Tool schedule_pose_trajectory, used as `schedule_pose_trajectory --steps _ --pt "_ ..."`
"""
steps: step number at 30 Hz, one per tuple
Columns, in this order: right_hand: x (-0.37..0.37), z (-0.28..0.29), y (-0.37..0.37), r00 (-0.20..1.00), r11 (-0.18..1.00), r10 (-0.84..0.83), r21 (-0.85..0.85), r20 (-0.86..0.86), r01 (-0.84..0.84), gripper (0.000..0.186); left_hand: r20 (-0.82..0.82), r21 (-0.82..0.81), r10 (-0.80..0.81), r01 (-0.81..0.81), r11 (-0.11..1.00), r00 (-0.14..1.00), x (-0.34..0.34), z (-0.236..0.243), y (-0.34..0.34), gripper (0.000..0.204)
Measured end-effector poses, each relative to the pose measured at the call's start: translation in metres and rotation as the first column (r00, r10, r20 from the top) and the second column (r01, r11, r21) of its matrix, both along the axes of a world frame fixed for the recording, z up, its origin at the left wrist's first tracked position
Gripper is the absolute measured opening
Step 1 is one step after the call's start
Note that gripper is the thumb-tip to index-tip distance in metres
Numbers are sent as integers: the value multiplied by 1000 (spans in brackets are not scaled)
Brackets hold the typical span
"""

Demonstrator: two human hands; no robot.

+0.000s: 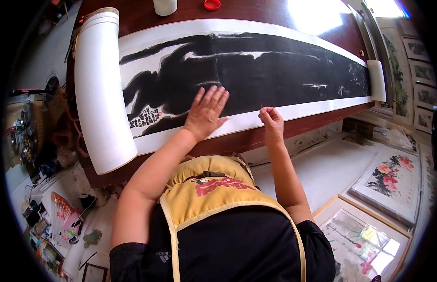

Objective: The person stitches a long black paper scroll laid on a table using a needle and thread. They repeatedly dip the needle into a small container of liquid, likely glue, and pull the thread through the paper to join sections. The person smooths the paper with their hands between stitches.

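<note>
A long ink painting (279, 75), mostly black with pale streaks and a white border, lies unrolled across a dark red table (256, 128). My left hand (205, 115) rests palm down on its lower part, fingers stretched out. To the right, my right hand (272, 123) is pinched closed above the lower white border. A faint thin tip seems to stick up from that pinch, too small to name. The scroll's thick white roll (103, 94) stands at the painting's left end, and a smaller white roll (377, 81) is at the right end.
At the table's far side are a white container (165, 6) and a red ring-shaped lid (212, 4). Framed flower pictures (390, 181) lie low on the right. Smaller framed pictures (421, 70) hang beyond the table's right end. Clutter and bags (63, 221) fill the lower left.
</note>
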State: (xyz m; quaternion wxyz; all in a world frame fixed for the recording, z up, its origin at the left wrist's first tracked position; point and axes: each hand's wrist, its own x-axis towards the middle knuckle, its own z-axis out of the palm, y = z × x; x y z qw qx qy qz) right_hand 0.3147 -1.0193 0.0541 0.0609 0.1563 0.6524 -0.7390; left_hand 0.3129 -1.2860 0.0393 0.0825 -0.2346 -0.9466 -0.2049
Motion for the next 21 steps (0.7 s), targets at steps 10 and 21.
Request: schedule_pose_trajectory --steps 10,21 --pt "-25 10 64 997 997 81 -14 -12 -81 7 84 -130 4 7 991 996 -37 -11 101 78" --pt "-55 -3 108 975 975 219 13 39 -220 7 286 -313 104 -9 950 953 -66 -6 126 82"
